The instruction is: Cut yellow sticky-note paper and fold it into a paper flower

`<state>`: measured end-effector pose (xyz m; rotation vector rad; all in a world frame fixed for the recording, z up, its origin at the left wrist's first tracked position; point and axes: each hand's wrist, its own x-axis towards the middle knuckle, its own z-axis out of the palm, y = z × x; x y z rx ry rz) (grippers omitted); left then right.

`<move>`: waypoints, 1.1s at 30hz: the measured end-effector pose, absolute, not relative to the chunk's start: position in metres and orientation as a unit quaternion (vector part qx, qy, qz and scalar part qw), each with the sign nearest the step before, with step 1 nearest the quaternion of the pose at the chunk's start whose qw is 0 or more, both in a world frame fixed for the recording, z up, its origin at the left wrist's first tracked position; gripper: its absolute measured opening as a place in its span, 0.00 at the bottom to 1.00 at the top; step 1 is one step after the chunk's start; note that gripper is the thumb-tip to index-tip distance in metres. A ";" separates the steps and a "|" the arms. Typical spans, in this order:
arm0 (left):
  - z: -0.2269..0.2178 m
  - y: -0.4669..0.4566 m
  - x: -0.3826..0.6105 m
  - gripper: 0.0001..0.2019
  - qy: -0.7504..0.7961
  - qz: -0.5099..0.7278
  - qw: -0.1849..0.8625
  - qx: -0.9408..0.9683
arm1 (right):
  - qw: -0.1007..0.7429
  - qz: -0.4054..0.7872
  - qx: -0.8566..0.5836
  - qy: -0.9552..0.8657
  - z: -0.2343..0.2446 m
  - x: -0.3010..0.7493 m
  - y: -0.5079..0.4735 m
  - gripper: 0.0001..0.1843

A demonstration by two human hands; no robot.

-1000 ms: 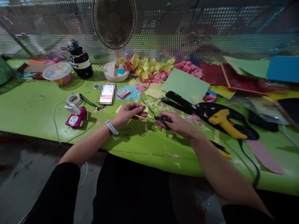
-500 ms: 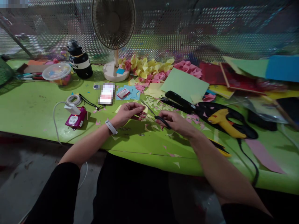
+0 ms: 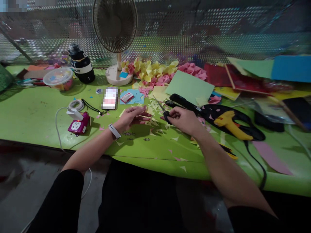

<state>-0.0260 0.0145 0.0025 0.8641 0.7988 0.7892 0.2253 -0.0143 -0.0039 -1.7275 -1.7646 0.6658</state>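
Note:
My left hand [image 3: 133, 117] hovers over the table [image 3: 145, 152] with its fingers apart and nothing visible between them. A bit of yellow paper [image 3: 122, 112] shows behind its wrist side. My right hand [image 3: 181, 119] grips black-handled scissors [image 3: 166, 116], whose narrow blades point up and left, away from my left hand. Small pale-yellow paper scraps [image 3: 155, 108] lie scattered under and around both hands, with pink ones among them.
Behind the hands are folded yellow paper pieces [image 3: 155, 69], a green paper sheet [image 3: 190, 87], a phone [image 3: 110, 98] and a fan [image 3: 115, 27]. A yellow glue gun [image 3: 229, 124] lies right, a purple power adapter [image 3: 79, 124] left.
My left hand has let go of a small yellow paper piece, and its fingers have spread. My right hand has moved the scissors slightly up, and the blades are farther from my left hand.

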 end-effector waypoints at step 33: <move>-0.001 0.014 -0.027 0.15 0.352 0.463 0.607 0.542 | 0.477 0.451 -0.517 -0.549 0.001 0.194 -0.034 0.15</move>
